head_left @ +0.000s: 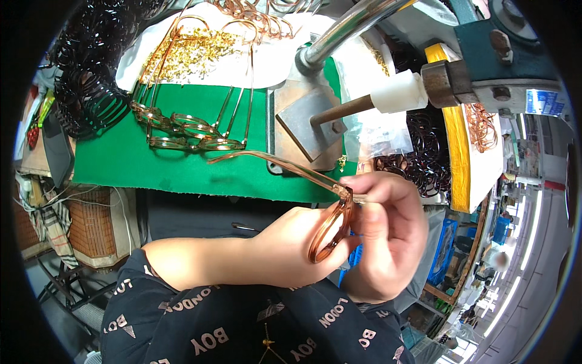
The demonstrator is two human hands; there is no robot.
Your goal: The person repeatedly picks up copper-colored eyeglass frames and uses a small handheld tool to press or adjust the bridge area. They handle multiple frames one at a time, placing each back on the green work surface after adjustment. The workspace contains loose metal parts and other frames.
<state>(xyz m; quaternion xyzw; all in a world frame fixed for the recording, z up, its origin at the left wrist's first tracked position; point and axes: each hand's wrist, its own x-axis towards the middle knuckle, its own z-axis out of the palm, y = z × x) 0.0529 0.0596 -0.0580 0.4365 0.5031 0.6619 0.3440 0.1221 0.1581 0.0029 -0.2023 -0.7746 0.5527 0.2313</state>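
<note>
A translucent brown eyeglass frame (324, 251) is held in front of me, turned nearly edge-on. One of its temples reaches up and left over the green mat (109, 164). My left hand (291, 242) is closed on the front of the frame, its fingertips partly hidden behind the rim. My right hand (391, 233) pinches at the hinge end, thumb and fingers closed around a short brown piece that looks like the other temple. Several similar brown eyeglass frames (194, 144) lie on the mat with temples open, to the left of my hands.
Beyond my hands stands a bench press with a square metal plate (309, 124), a steel post (345, 30) and a white collar (397, 92). Small gold metal parts (200, 54) lie heaped on white sheeting. Dark glossy frames (91, 91) pile at left; more dark frames (427, 148) lie at right beside a yellow-edged box (458, 158).
</note>
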